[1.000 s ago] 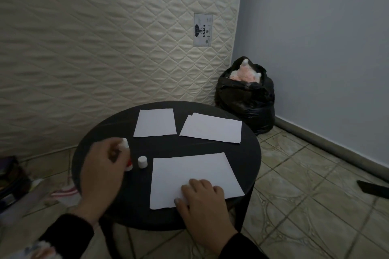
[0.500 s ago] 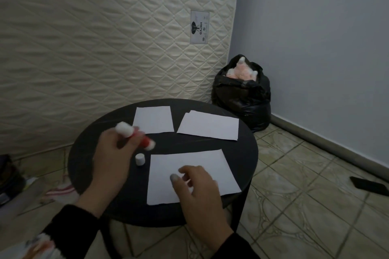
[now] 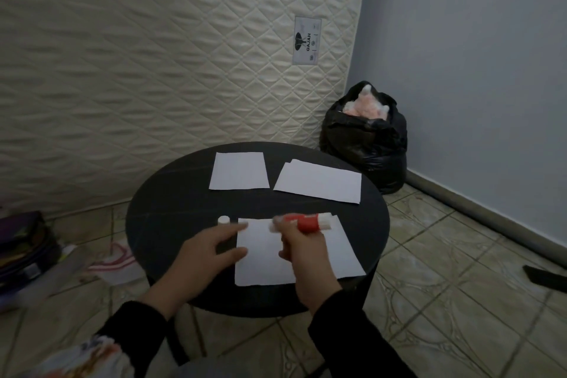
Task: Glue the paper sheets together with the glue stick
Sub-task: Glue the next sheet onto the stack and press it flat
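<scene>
White near sheet (image 3: 325, 252) at table (image 3: 171, 209) edge, right hand (image 3: 302, 244) clasping glue stick (image 3: 306, 222) (blurred), left hand (image 3: 211, 250) spread — pinning its left edge.

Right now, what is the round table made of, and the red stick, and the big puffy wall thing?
The round table looks like dark plastic or painted wood, smooth with a dull sheen; I can't tell which. The glue stick in the right hand seems plastic: a glossy red tube with white ends. The puffy thing is a mattress, cream quilted fabric with stitched diamonds and a sewn label.
</scene>
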